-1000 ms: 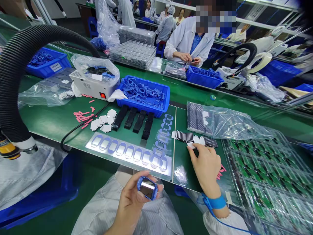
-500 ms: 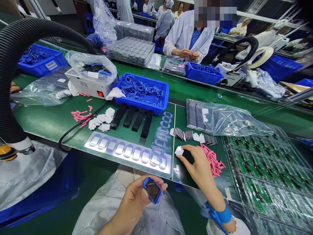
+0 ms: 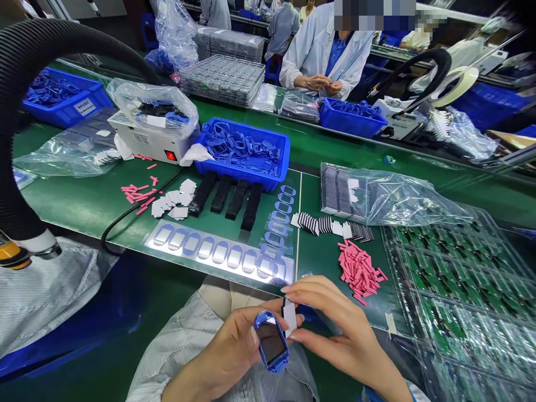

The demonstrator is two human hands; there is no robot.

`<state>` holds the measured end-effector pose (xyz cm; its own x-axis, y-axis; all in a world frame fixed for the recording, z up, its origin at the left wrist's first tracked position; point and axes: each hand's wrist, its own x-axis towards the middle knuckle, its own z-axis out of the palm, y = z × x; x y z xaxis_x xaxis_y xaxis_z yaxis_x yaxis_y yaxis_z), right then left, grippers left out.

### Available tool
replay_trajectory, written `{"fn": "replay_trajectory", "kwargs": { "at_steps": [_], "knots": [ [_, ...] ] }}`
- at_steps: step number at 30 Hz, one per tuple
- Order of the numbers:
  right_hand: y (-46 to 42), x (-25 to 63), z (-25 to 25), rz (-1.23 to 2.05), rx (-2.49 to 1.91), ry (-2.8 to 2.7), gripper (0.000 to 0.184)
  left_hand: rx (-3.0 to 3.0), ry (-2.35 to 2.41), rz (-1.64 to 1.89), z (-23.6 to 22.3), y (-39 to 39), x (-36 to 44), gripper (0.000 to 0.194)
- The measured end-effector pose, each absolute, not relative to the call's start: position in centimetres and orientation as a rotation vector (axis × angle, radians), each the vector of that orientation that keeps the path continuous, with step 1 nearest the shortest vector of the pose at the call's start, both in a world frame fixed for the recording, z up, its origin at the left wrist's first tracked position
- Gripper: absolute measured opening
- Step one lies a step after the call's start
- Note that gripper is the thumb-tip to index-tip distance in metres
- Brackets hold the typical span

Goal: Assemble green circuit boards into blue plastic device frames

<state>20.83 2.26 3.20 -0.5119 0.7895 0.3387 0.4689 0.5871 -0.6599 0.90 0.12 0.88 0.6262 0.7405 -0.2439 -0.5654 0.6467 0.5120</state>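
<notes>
Low over my lap, my left hand [image 3: 228, 346] grips a small blue plastic frame [image 3: 280, 362] with a dark panel inside it. Just to its right, my right hand [image 3: 345, 326] pinches a thin white piece [image 3: 289, 317] with a dark edge between thumb and fingers. The white piece stands close beside the frame; whether they touch I cannot tell. Left fingertips reach behind the white piece and are partly hidden. On the bench beyond lie a pile of pink strips [image 3: 360, 271] and a row of similar white-and-dark pieces [image 3: 324, 224].
A blue bin [image 3: 285, 162] of blue frames stands mid-bench, with black stacks [image 3: 251, 206] before it. Oval films on a clear sheet [image 3: 196, 248] lie near the edge. Trays of green boards [image 3: 444, 268] are at right, a black hose [image 3: 12, 111] at left. A co-worker [image 3: 326, 56] sits opposite.
My right hand has come from the bench towards my left hand, bringing the white piece beside the blue frame. The frame has turned and sits slightly lower and to the right.
</notes>
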Motion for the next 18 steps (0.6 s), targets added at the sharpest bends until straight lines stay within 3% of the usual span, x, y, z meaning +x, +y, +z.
{"fn": "replay_trajectory", "kwargs": {
  "at_steps": [8, 18],
  "knots": [
    [1.95, 20.04, 3.78, 0.535, -0.963, -2.289, 0.042, 0.492, 0.506, 0.800, 0.70, 0.23, 1.28, 0.043],
    [1.89, 20.31, 3.69, 0.754, -0.966, -2.236, 0.029, 0.557, 0.483, 0.730, 0.45, 0.22, 1.31, 0.040]
  ]
}}
